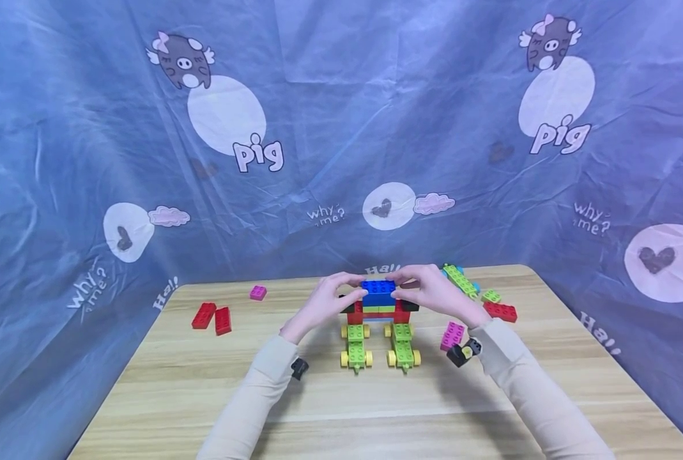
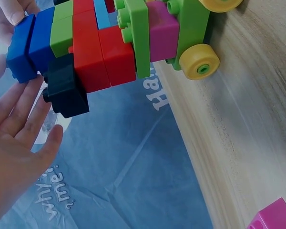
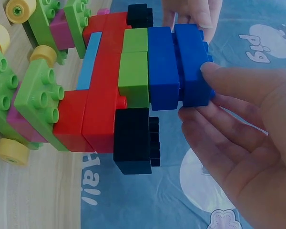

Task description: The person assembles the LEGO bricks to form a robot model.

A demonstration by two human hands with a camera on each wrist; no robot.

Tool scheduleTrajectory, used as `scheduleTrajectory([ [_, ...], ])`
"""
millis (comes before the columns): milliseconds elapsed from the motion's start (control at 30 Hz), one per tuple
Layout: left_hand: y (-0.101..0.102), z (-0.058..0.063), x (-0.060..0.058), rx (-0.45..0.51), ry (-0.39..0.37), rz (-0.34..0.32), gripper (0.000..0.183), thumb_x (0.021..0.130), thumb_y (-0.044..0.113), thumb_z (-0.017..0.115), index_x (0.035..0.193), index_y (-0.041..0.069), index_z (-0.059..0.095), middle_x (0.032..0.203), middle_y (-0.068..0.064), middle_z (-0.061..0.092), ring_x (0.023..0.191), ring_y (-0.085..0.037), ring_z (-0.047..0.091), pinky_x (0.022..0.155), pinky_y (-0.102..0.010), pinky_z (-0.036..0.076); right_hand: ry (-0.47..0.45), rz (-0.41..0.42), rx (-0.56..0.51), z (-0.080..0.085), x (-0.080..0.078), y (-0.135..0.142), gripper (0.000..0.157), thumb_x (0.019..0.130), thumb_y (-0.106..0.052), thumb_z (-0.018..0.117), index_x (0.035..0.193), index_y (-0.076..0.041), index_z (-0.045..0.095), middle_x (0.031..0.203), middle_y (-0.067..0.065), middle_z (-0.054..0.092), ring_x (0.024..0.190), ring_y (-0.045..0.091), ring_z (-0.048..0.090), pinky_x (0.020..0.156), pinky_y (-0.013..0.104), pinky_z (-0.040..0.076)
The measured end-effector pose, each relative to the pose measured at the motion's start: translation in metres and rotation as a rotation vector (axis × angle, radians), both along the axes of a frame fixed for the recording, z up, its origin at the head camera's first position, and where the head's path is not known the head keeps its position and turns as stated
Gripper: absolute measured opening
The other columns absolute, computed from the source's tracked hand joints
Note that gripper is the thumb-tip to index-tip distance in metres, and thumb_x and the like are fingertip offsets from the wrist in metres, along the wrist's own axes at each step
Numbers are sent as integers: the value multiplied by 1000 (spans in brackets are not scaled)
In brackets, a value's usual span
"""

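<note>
In the head view a toy-brick build stands on wheeled green bases [image 1: 403,348] at mid-table. Its upper blue brick [image 3: 193,64] lies along a lower blue brick [image 3: 163,67], with a narrow gap between the two. My left hand [image 1: 328,300] pinches the left end of that upper brick, and my right hand [image 1: 433,291] pinches the right end between thumb and fingers. Below the blue come light green bricks [image 3: 133,71], then red bricks [image 3: 102,86]. A black brick [image 2: 66,88] juts out at one side, and another black brick [image 3: 131,140] at the other.
Two red bricks [image 1: 204,315] and a small pink brick [image 1: 257,292] lie on the left of the wooden table [image 1: 163,396]. To the right are a pink brick [image 1: 452,335], a red brick [image 1: 500,312] and a green wheeled piece [image 1: 459,280]. A blue cloth [image 1: 341,128] hangs behind.
</note>
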State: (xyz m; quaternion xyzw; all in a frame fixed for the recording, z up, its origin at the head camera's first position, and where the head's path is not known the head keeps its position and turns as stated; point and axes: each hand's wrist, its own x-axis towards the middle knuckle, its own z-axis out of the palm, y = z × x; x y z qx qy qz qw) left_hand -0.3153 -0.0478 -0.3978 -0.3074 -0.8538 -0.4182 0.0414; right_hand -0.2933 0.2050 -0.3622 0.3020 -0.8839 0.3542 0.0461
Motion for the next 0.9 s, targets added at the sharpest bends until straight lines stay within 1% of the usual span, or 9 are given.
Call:
scheduleTrajectory([
  [133, -1, 0, 0, -17, 4, 11, 44, 88, 44, 61, 122, 16, 62, 120, 0, 66, 113, -17, 59, 98, -43, 49, -8, 6, 9, 1, -2, 0, 33, 85, -18, 69, 116, -7, 65, 106, 9, 70, 95, 21, 68, 81, 32, 58],
  [333, 0, -1, -2, -5, 24, 5, 43, 88, 41, 61, 121, 13, 63, 119, -2, 66, 114, -19, 59, 98, -45, 49, 7, 8, 10, 0, -4, 0, 33, 84, -17, 69, 115, -6, 66, 104, 8, 71, 92, 19, 68, 80, 33, 58],
  [400, 0, -1, -2, -6, 30, 4, 44, 88, 41, 61, 121, 12, 63, 119, -2, 66, 114, -19, 59, 98, -44, 48, 4, 6, 10, 0, -4, 0, 33, 84, -17, 69, 115, -6, 66, 103, 8, 71, 92, 19, 69, 79, 32, 58],
  [467, 0, -2, -2, -7, 33, 3, 43, 88, 42, 61, 120, 13, 63, 119, -1, 66, 114, -18, 59, 98, -43, 48, -8, 4, 10, 0, -4, 0, 33, 85, -17, 69, 115, -6, 65, 103, 9, 71, 92, 19, 69, 79, 31, 58],
  [633, 1, -4, -3, 9, 22, -14, 43, 88, 41, 61, 121, 12, 63, 120, -3, 66, 114, -19, 59, 99, -47, 47, -27, -5, -3, -1, -2, 0, 34, 85, -16, 69, 116, -5, 65, 104, 10, 71, 93, 20, 69, 78, 30, 58],
  [733, 1, -4, -3, 8, 18, -17, 44, 88, 41, 61, 122, 11, 62, 120, -3, 66, 115, -20, 59, 100, -48, 46, -22, -1, -17, -1, -2, -1, 34, 84, -16, 69, 116, -3, 65, 104, 12, 70, 93, 22, 69, 78, 30, 59],
  [800, 1, -3, -3, 5, 16, -15, 43, 88, 40, 62, 121, 13, 63, 119, -2, 66, 113, -19, 59, 100, -46, 47, -16, 2, -28, -2, -2, -1, 34, 84, -15, 69, 115, -2, 65, 105, 14, 70, 94, 24, 69, 77, 31, 59],
  [900, 2, -3, -3, 3, 18, -8, 40, 88, 40, 62, 119, 16, 64, 118, 0, 67, 111, -16, 60, 98, -41, 48, -10, 1, -41, -4, -3, -1, 34, 84, -15, 70, 115, -1, 64, 107, 15, 69, 96, 27, 68, 79, 31, 58],
])
